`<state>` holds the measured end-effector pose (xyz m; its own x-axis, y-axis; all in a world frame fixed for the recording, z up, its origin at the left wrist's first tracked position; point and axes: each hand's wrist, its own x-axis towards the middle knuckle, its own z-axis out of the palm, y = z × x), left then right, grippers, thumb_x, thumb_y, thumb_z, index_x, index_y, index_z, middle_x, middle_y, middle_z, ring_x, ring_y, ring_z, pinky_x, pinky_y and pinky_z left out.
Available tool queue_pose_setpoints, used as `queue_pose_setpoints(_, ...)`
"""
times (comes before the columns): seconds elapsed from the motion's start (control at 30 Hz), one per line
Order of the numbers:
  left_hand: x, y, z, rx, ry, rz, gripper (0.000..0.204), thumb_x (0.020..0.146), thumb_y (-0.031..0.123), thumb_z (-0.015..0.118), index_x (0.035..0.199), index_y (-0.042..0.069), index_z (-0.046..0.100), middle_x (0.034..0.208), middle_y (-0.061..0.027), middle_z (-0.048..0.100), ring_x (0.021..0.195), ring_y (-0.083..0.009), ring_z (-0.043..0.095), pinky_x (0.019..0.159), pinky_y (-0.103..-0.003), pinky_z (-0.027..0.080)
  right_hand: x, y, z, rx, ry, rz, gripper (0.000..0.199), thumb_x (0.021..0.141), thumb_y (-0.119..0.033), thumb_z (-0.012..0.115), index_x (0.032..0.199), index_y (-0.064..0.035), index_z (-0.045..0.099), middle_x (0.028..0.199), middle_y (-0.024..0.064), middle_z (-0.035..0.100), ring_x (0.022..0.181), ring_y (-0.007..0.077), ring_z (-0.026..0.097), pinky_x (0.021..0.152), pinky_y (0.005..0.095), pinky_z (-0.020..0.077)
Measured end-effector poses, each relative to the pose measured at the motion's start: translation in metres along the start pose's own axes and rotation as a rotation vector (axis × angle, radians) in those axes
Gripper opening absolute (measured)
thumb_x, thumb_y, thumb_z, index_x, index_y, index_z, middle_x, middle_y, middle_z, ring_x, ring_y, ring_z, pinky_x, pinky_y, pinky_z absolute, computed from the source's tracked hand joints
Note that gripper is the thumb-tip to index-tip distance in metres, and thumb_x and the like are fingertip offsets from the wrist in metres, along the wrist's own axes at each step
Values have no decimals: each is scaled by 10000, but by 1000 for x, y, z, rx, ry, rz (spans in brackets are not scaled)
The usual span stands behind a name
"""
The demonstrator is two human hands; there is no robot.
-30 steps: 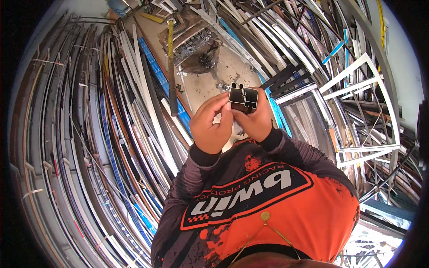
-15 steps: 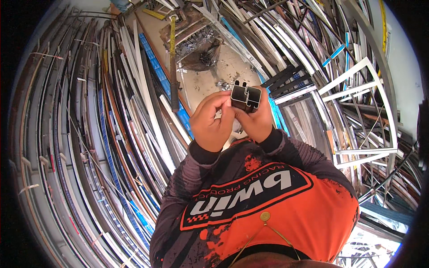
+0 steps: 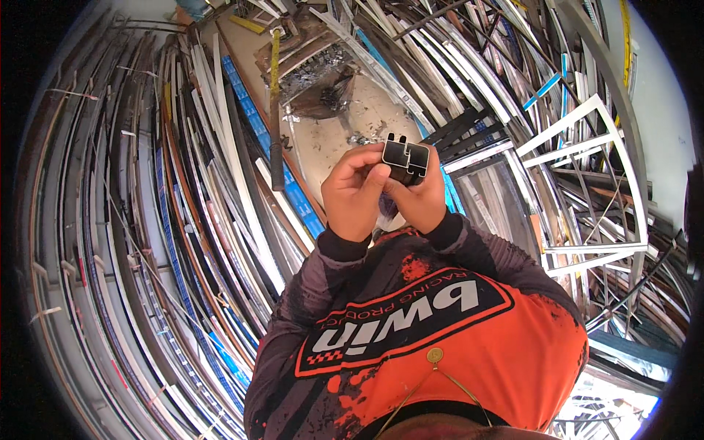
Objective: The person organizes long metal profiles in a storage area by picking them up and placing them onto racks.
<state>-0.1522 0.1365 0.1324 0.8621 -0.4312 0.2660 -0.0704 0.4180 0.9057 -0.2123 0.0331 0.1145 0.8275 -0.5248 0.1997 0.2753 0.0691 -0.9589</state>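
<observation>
In front of my chest I hold a short dark aluminium profile (image 3: 397, 153), its cut end with bright edges facing up toward me. Hollow chambers and two small prongs show at that end; a seam suggests two sections fitted together. My right hand (image 3: 427, 199) is closed round its right side and underside. On the left, my left hand (image 3: 355, 194) grips the profile's near left side, thumb against it and fingers curled behind. The lower length of the profile is hidden by both hands.
Long metal profiles (image 3: 238, 158) stand in dense racks at the left, and more crowd the right. A white frame (image 3: 636, 191) leans at the right. Beyond my hands, metal scraps and a dark plastic bag (image 3: 323, 101) lie on the floor (image 3: 374, 95). A yellow-and-dark pole (image 3: 276, 110) stands left.
My left hand has shifted slightly right and its thumb now presses against the profile. The profile has tilted a little. My right hand keeps its grip.
</observation>
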Motion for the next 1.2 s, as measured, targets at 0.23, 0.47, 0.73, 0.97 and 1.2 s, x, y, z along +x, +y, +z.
queue_pose_setpoints(0.23, 18, -19, 15, -15, -59, 48, 86, 936, 94, 591, 951, 11, 574, 1111, -97, 584, 995, -167, 550, 889, -295, 443, 20, 9, -25, -67, -24, -137, 552, 750, -78, 814, 1115, -1, 408, 970, 92, 612, 879, 123, 620, 744, 272, 517)
queue_pose_setpoints(0.47, 49, -32, 56, 457, -126, 252, 125, 983, 98, 427, 952, 2, 502, 1083, -100, 538, 977, -176, 501, 895, -296, 402, 52, 4, -71, -126, -66, -127, 580, 724, -103, 841, 1109, -4, 419, 953, 82, 612, 880, 125, 623, 749, 276, 514)
queue_pose_setpoints(0.73, 76, -72, 111, -9, -70, -107, 122, 979, 142, 482, 1002, 26, 512, 1176, -82, 519, 989, -142, 500, 904, -282, 404, 91, 7, -140, 58, -167, -79, 608, 729, -86, 833, 1154, -2, 406, 1017, 87, 599, 920, 136, 622, 801, 286, 524)
queue_pose_setpoints(0.97, 90, -93, 144, -23, -181, 50, 139, 945, 160, 587, 991, 35, 546, 1251, -87, 507, 1054, -138, 506, 939, -275, 399, 119, 2, -184, -39, -205, -131, 604, 738, -133, 842, 1152, -12, 419, 1039, 79, 589, 938, 131, 609, 806, 279, 518)
queue_pose_setpoints(1.2, 99, -112, 164, -291, 2, -263, 225, 998, 251, 519, 1030, 30, 543, 1150, -84, 571, 988, -152, 557, 872, -314, 467, 125, 13, -210, -88, -186, -180, 672, 685, -149, 876, 1163, -17, 423, 1049, 72, 550, 936, 143, 593, 815, 288, 512)
